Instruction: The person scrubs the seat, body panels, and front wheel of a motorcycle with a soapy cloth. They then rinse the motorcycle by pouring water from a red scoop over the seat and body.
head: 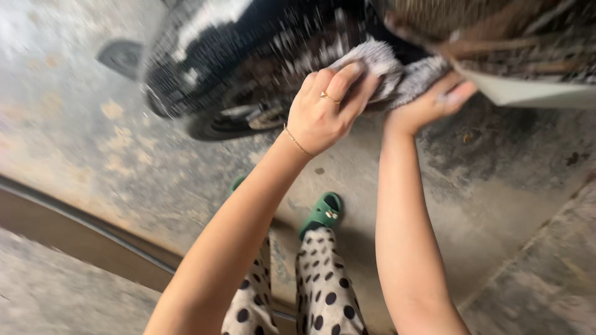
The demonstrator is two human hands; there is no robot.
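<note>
While both hands clutch it, left hand [323, 111], right hand [428, 105], grey shaggy cloth [397, 74], pressed against wet black car [248, 43].

Grey fluffy cloth [390, 73], bunched, is pressed against wet black car body [248, 43], upper centre of frame.

You stand on a bare concrete floor [81, 124], grey, stained with pale, rust-tinged patches and darker damp marks near the right. A dark vehicle's tyre [214, 127] rests on it ahead of you. Your 2 green sandals [323, 212] are planted on it below. A dark channel [74, 229] with a thin metal edge cuts across the floor at lower left.
</note>
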